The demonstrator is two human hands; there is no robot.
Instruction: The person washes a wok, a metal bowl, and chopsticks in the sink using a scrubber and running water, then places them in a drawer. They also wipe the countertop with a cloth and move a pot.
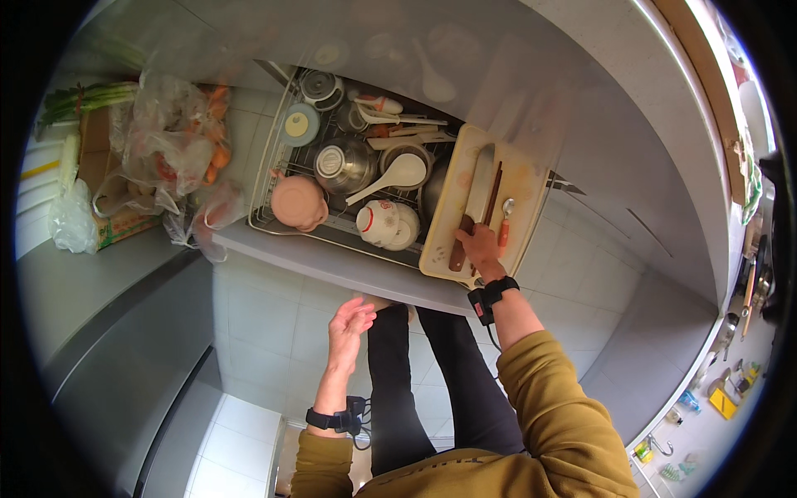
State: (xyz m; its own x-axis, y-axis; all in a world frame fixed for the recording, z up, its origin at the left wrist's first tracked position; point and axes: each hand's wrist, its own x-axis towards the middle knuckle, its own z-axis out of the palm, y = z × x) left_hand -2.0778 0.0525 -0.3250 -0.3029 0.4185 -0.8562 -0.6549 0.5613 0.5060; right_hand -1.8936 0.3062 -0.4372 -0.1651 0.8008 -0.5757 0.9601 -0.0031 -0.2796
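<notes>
My right hand [481, 246] reaches down onto a cream cutting board [523, 187] that lies across the right end of an open pull-out drawer. Its fingers are at the brown handle of a kitchen knife [479, 180] and a pair of dark chopsticks [494, 193]; whether they grip either is not plain. Right of the hand lies a spoon with an orange handle [504, 233]. My left hand [350, 324] hangs in front of the drawer, fingers apart and holding nothing. Nearest to it in the drawer are patterned white bowls [378, 223] and a pink lidded pot [297, 200].
The wire drawer basket [299, 231] also holds a steel bowl [355, 168], a white ladle [401, 174] and a blue-rimmed lid [299, 124]. Plastic bags of vegetables [168, 149] stand at the left. A counter with a faucet [661, 445] curves along the right.
</notes>
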